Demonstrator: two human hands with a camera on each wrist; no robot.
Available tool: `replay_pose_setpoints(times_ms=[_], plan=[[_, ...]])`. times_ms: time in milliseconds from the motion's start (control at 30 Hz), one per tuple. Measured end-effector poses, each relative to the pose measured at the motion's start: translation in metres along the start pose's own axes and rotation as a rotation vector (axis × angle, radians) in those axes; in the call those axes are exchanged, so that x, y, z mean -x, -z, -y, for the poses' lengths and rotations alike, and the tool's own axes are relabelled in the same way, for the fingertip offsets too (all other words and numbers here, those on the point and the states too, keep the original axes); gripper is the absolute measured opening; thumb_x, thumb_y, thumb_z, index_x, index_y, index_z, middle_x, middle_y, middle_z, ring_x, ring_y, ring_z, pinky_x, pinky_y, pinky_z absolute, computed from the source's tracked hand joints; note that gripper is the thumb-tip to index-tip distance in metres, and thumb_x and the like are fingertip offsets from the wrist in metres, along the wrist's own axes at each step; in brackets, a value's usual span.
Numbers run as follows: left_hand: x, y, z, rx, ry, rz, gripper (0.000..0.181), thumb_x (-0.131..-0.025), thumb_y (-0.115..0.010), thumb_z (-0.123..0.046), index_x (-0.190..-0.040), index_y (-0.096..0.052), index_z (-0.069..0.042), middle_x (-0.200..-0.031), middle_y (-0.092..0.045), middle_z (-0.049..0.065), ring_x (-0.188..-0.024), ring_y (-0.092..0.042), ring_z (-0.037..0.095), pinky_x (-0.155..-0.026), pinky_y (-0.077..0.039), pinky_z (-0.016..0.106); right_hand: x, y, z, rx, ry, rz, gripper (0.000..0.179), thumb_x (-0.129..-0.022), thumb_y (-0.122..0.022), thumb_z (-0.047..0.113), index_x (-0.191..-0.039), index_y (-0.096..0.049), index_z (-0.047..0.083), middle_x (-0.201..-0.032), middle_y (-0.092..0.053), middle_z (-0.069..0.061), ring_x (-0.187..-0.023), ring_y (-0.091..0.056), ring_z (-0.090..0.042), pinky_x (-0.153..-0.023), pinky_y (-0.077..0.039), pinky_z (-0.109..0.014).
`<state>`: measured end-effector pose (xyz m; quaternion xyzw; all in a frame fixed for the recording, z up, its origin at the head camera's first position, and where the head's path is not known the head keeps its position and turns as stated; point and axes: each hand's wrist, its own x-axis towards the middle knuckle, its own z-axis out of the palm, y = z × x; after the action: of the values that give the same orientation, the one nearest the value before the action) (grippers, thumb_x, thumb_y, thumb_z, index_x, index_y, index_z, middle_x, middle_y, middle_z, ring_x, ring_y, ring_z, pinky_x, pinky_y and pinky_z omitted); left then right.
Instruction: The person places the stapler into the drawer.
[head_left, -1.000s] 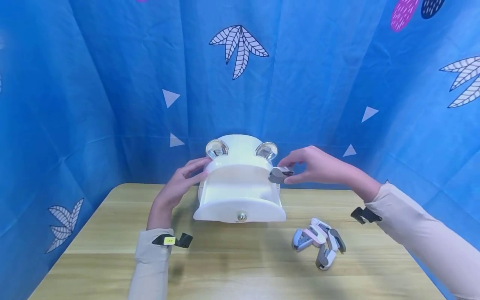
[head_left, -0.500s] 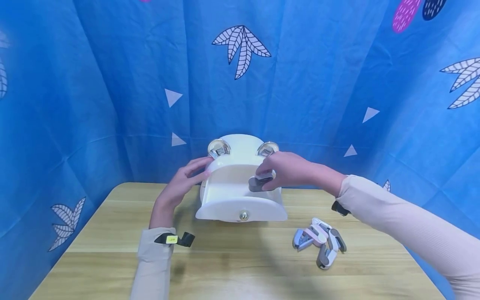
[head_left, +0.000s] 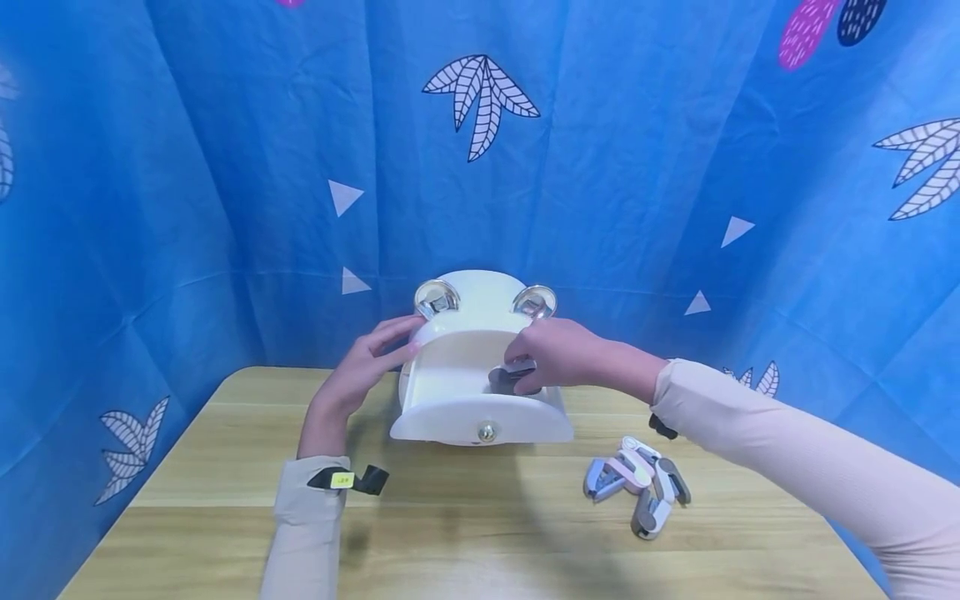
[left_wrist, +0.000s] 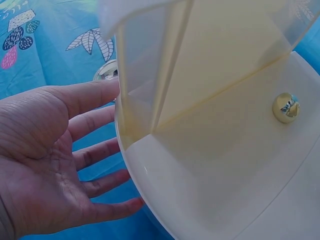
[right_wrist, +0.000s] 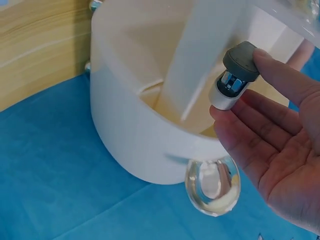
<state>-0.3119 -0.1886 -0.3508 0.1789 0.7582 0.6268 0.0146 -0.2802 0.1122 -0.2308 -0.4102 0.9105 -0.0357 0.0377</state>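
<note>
A white rounded storage box (head_left: 480, 300) stands at the back of the table, its drawer (head_left: 442, 421) pulled out toward me. My left hand (head_left: 354, 373) rests against the box's left side, fingers extended along the wall in the left wrist view. Between thumb and fingers my right hand (head_left: 561, 358) pinches a small grey and white stapler (right_wrist: 240, 62). In the head view that stapler sits low inside the drawer's outline, behind the front panel and right of centre. Part of it is hidden by the fingers.
Several small staplers (head_left: 636, 479), in purple, pink, white and grey, lie in a pile on the wooden table (head_left: 225, 533), right of the box. Two shiny round ornaments (head_left: 437, 298) top the box. A gold knob (head_left: 487, 432) sticks out of the drawer front. Blue curtain hangs behind.
My right hand has carried the stapler leftward from beside the box to over the drawer, then lowered it. The left hand has stayed against the box.
</note>
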Motion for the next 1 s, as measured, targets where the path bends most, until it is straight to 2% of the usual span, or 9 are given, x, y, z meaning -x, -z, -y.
replay_pose_setpoints(times_ms=[167,267,367,500,633,767,900,1000], plan=[[0.000,-0.001,-0.001,-0.006,-0.007,0.004,0.051,-0.099,-0.067,-0.033,-0.148,-0.055,-0.023,-0.160,-0.040,0.000,-0.153,-0.024,0.031,-0.117,-0.017,0.075,0.000,-0.007,-0.002,-0.001,-0.020,0.008,0.013,-0.084,-0.085,0.021,-0.083,-0.073,0.015,-0.071,-0.063,0.006,-0.064,-0.049,-0.008,-0.060,-0.040,-0.023],[0.000,-0.001,0.000,-0.009,-0.015,0.005,0.051,-0.099,-0.067,-0.033,-0.147,-0.055,-0.022,-0.160,-0.041,0.001,-0.153,-0.024,0.031,-0.117,-0.018,0.075,0.001,-0.009,-0.002,0.000,-0.029,0.011,0.014,-0.084,-0.085,0.021,-0.094,-0.078,0.014,-0.081,-0.071,0.005,-0.070,-0.057,-0.008,-0.067,-0.050,-0.024],[0.000,-0.001,0.001,-0.014,-0.020,0.009,0.051,-0.099,-0.066,-0.032,-0.148,-0.055,-0.021,-0.159,-0.040,0.002,-0.153,-0.024,0.032,-0.117,-0.018,0.075,0.002,-0.007,-0.001,0.000,-0.020,0.012,0.017,-0.084,-0.084,0.019,-0.100,-0.079,0.013,-0.088,-0.076,0.003,-0.077,-0.064,-0.010,-0.074,-0.056,-0.027],[-0.002,0.001,0.002,-0.024,-0.022,0.010,0.051,-0.099,-0.066,-0.032,-0.148,-0.054,-0.021,-0.160,-0.040,0.002,-0.153,-0.024,0.032,-0.117,-0.018,0.075,0.007,0.001,-0.002,0.009,0.004,-0.013,0.017,-0.085,-0.083,0.018,-0.100,-0.079,0.011,-0.093,-0.078,0.000,-0.085,-0.070,-0.015,-0.080,-0.059,-0.032],[-0.005,0.000,0.004,-0.028,-0.026,0.013,0.052,-0.100,-0.066,-0.032,-0.149,-0.054,-0.020,-0.160,-0.040,0.003,-0.153,-0.024,0.032,-0.117,-0.019,0.074,0.021,0.009,-0.008,0.006,-0.028,-0.042,0.024,-0.086,-0.083,0.019,-0.108,-0.078,0.010,-0.098,-0.079,-0.003,-0.090,-0.072,-0.016,-0.083,-0.060,-0.034],[-0.006,-0.001,0.006,-0.043,-0.026,0.011,0.052,-0.100,-0.066,-0.032,-0.149,-0.053,-0.019,-0.160,-0.040,0.004,-0.153,-0.024,0.033,-0.117,-0.019,0.074,0.041,0.011,-0.020,-0.044,-0.095,-0.090,0.031,-0.087,-0.082,0.020,-0.116,-0.077,0.008,-0.107,-0.078,-0.007,-0.097,-0.074,-0.021,-0.086,-0.061,-0.039],[-0.004,-0.001,0.008,-0.058,-0.024,0.005,0.053,-0.100,-0.065,-0.032,-0.150,-0.052,-0.018,-0.161,-0.039,0.005,-0.153,-0.023,0.033,-0.117,-0.019,0.075,0.064,0.005,-0.042,-0.084,-0.147,-0.167,0.028,-0.089,-0.080,0.018,-0.114,-0.077,0.008,-0.110,-0.078,-0.009,-0.100,-0.075,-0.024,-0.087,-0.061,-0.043],[-0.003,-0.002,0.007,-0.065,-0.027,0.007,0.053,-0.101,-0.064,-0.031,-0.151,-0.051,-0.018,-0.161,-0.038,0.005,-0.153,-0.022,0.033,-0.117,-0.018,0.075,0.082,-0.006,-0.060,-0.099,-0.187,-0.192,0.024,-0.090,-0.078,0.017,-0.113,-0.077,0.009,-0.108,-0.078,-0.008,-0.098,-0.074,-0.022,-0.086,-0.061,-0.043]])
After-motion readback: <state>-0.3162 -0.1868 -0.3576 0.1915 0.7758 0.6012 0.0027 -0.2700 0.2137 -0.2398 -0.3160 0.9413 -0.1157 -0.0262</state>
